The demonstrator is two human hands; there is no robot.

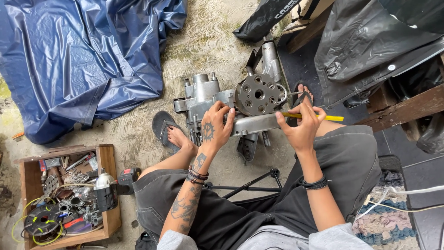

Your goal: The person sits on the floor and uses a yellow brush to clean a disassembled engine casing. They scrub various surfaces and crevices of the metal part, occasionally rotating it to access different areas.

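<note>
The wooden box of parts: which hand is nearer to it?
Left. The left hand grips the engine casing, on the side toward the wooden box; the right hand, holding a yellow tool, is farther away.

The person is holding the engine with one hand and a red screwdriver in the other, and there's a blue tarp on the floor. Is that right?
Nearly. The head view shows the screwdriver has a yellow handle, not red. The left hand holds the engine, the right hand the screwdriver, and the tarp is blue.

Hands [259, 125] on engine block [222, 104]

Rough concrete floor [208, 41] — blue tarp [83, 60], wooden parts box [107, 159].
</note>
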